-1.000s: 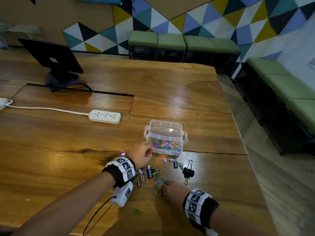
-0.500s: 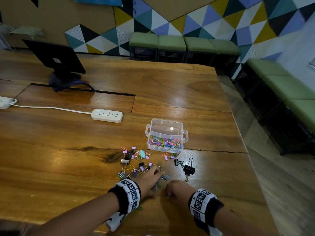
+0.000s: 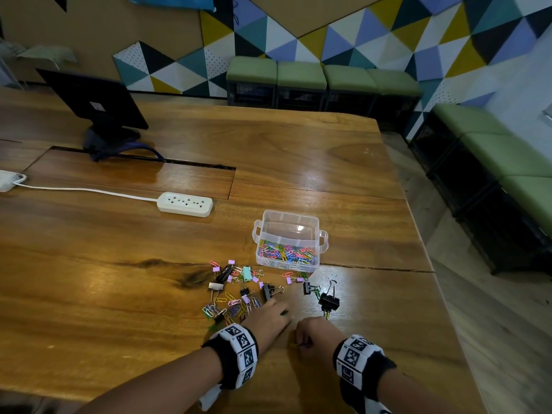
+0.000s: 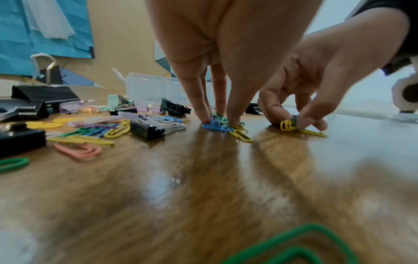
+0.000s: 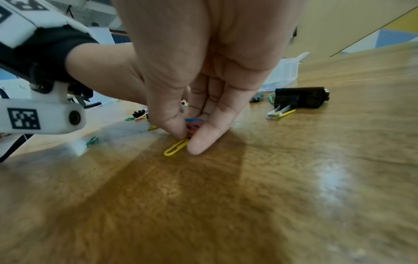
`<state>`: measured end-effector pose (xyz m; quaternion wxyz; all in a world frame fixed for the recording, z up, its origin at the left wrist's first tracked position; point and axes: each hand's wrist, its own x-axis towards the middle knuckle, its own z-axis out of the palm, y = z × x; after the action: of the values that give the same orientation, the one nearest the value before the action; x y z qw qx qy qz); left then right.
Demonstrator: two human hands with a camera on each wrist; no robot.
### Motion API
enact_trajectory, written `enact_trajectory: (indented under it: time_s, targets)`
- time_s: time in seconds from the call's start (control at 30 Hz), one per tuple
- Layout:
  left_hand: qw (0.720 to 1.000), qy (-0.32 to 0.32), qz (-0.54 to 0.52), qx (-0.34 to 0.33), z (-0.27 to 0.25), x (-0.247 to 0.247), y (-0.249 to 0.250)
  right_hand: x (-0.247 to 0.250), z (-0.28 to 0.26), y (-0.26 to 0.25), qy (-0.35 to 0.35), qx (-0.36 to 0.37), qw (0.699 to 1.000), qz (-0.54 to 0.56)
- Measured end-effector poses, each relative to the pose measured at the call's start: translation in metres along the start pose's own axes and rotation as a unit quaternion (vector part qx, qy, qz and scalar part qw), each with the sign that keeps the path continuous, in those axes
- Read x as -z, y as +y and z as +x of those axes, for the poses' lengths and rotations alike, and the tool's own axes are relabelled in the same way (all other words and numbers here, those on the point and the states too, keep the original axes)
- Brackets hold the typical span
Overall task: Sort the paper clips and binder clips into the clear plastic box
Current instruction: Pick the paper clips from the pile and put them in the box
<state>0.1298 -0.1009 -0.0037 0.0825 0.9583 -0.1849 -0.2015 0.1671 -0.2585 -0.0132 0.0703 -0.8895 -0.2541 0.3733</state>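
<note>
Your left hand [image 3: 270, 316] was up at the clear plastic box [image 3: 289, 239] a second ago; it has since come back to the near edge of the loose pile, and its fingertips [image 4: 234, 119] now pinch down on a small tangle of blue, green and yellow paper clips [image 4: 222, 123] against the wooden table [image 3: 343, 171]; your right hand [image 3: 313, 333] has stayed low just beside it, thumb and fingers curled round a little clutch of clips with a yellow paper clip [image 5: 176, 147] trailing out onto the wood; so one load looks delivered and both hands are gathering the next; the box stands beyond the pile, its near compartment already heaped with coloured paper clips [image 3: 286, 253], its far compartments apparently bare; that suggests the binder clips [image 3: 328, 300], black and pastel, are all yet to be sorted, scattered between you and the box; I judge the paper clips well along and the binder clips not begun; mind that tangled clips may drag neighbours along when you lift
</note>
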Motion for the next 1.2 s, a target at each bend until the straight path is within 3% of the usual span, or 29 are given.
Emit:
enact_trajectory:
  time_s: [0.13,0.23,0.5,0.73,0.83,0.97,1.2]
  targets:
    - [0.999,0.025,0.017,-0.031,0.000,-0.003,0.001,0.003,0.003,0.000,0.006,-0.003,1.000,-0.010]
    - [0.999,0.001,0.023,-0.022,0.000,0.001,0.002,0.014,-0.001,0.003,0.028,-0.010,1.000,0.000]
    - [1.000,-0.008,-0.009,0.019,0.006,0.020,0.011,0.074,0.004,0.010,0.160,-0.011,0.982,0.102]
    - [0.993,-0.104,-0.046,0.037,0.014,0.031,0.005,0.124,0.038,0.007,0.272,-0.031,0.949,0.154]
    - [0.983,-0.154,-0.069,0.065,0.022,0.044,0.003,0.129,0.046,0.007,0.280,-0.034,0.947,0.154]
    - [0.986,-0.064,-0.134,0.072,0.026,0.057,-0.010,0.125,0.049,0.008,0.273,-0.020,0.954,0.122]
    - [0.977,0.075,-0.184,0.075,0.046,0.094,-0.037,0.112,0.031,0.008,0.191,0.031,0.981,-0.004]
